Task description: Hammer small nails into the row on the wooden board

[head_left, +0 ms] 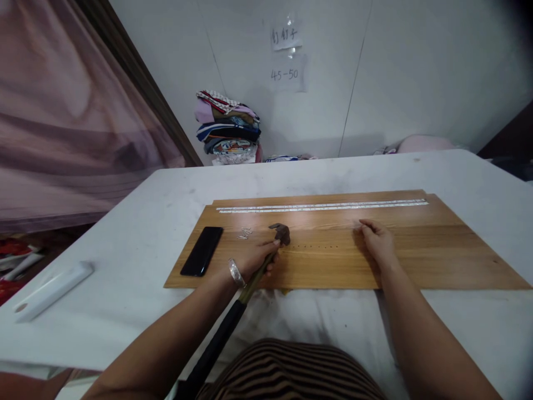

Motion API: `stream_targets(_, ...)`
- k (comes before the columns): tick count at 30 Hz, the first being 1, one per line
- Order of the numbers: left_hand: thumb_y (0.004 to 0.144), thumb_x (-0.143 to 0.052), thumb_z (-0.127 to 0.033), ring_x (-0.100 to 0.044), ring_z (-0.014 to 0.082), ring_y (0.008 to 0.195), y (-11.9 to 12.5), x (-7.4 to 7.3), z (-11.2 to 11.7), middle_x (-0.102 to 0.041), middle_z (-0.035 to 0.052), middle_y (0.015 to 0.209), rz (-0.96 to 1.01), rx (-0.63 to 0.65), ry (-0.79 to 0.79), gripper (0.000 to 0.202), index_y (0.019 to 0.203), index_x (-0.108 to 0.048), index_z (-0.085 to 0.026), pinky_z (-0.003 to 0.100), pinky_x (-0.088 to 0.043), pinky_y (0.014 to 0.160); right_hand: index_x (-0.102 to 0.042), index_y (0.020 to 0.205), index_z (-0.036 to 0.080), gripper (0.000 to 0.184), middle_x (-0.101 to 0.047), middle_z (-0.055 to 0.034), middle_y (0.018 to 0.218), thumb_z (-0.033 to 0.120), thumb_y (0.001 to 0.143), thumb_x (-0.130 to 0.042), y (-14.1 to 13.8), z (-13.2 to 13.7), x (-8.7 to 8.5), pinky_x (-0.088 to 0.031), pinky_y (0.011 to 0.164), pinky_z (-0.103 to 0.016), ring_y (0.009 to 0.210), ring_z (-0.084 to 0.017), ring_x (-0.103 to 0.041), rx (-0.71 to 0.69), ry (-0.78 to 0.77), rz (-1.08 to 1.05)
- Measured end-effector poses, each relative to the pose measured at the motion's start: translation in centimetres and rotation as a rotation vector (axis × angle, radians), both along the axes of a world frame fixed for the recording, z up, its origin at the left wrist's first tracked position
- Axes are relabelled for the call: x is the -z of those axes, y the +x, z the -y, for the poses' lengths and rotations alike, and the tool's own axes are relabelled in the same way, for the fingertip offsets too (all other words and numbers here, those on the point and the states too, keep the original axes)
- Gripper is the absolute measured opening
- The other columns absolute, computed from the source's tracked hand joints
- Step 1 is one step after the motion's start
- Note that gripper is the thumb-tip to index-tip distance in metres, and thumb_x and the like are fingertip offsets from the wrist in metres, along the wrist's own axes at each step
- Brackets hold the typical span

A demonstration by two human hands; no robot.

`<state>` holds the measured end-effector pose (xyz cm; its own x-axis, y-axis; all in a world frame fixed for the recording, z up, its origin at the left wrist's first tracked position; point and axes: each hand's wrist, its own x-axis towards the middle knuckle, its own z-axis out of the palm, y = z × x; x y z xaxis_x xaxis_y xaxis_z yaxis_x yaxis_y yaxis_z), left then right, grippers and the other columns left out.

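My left hand [259, 259] grips a claw hammer [282, 233] high on its handle, close below the rusty head. The black lower grip runs back toward my body. Over the right half of a wooden board [333, 272], my right hand [378, 242] has its fingers curled and the thumb and forefinger together; anything between them is too small to tell. A row of small dark dots [316, 246], perhaps nail heads or holes, crosses the board between the hammer head and my right hand. Several loose nails [245, 233] lie left of the hammer head.
A black phone [202, 251] rests on the board's left end. Two pale strips with marks [325, 206] run along its far side. The white table [125, 244] also bears a white plastic object [54, 289] at left. Behind it are folded clothes [229, 130] and a wall with paper notes [285, 73].
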<state>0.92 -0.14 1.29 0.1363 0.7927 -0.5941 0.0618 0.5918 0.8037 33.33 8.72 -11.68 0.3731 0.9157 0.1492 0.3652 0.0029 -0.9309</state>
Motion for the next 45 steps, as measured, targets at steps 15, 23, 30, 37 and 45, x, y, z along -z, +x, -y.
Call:
stream_targets(15,0.080,-0.057,-0.044,-0.040,0.0051,0.038,-0.18,0.37,-0.18,-0.050,-0.0052,0.059,0.014,-0.003,0.000,0.028,0.088,-0.051,-0.017,0.017,-0.033,0.034,-0.072,0.088,0.016,0.033,-0.073,-0.0065,0.080,0.033,0.068,-0.052,-0.45,0.33,-0.83,-0.050,0.079,-0.036,0.080,-0.023,-0.066,0.020,-0.007,0.016)
stream_targets(23,0.081,-0.058,-0.042,-0.041,0.0051,0.039,-0.20,0.21,-0.21,-0.050,-0.0046,0.060,0.020,-0.007,-0.006,0.029,0.091,-0.052,-0.016,0.016,-0.033,0.035,-0.072,0.087,0.016,0.033,-0.073,-0.0078,0.081,0.036,0.068,-0.054,-0.46,0.12,-0.74,-0.050,0.079,-0.036,0.078,-0.023,-0.066,0.013,0.004,0.002)
stream_targets(30,0.079,-0.060,-0.044,-0.042,0.0051,0.038,-0.32,0.09,-0.10,-0.051,-0.0048,0.060,0.039,0.003,0.000,0.033,0.093,-0.053,-0.016,0.017,-0.033,0.035,-0.073,0.087,0.018,0.032,-0.074,-0.0069,0.079,0.036,0.069,-0.055,-0.47,0.18,-0.73,-0.051,0.078,-0.035,0.079,-0.023,-0.066,0.011,0.016,0.005)
stream_targets(37,0.080,-0.059,-0.044,-0.042,0.0050,0.039,-0.29,0.51,-0.18,-0.051,-0.0044,0.062,0.023,-0.010,-0.002,0.031,0.092,-0.052,-0.016,0.016,-0.033,0.035,-0.073,0.087,0.017,0.034,-0.074,-0.0076,0.083,0.038,0.067,-0.054,-0.39,0.21,-0.79,-0.050,0.081,-0.037,0.083,-0.024,-0.066,0.012,0.004,0.011)
stream_targets(45,0.081,-0.057,-0.044,-0.042,0.0046,0.039,-0.36,0.12,-0.01,-0.051,-0.0046,0.062,0.032,0.011,0.010,0.028,0.088,-0.052,-0.017,0.016,-0.034,0.037,-0.073,0.087,0.016,0.034,-0.073,-0.0072,0.081,0.038,0.069,-0.054,-0.53,0.19,-0.72,-0.049,0.080,-0.036,0.081,-0.023,-0.065,0.011,0.014,0.009)
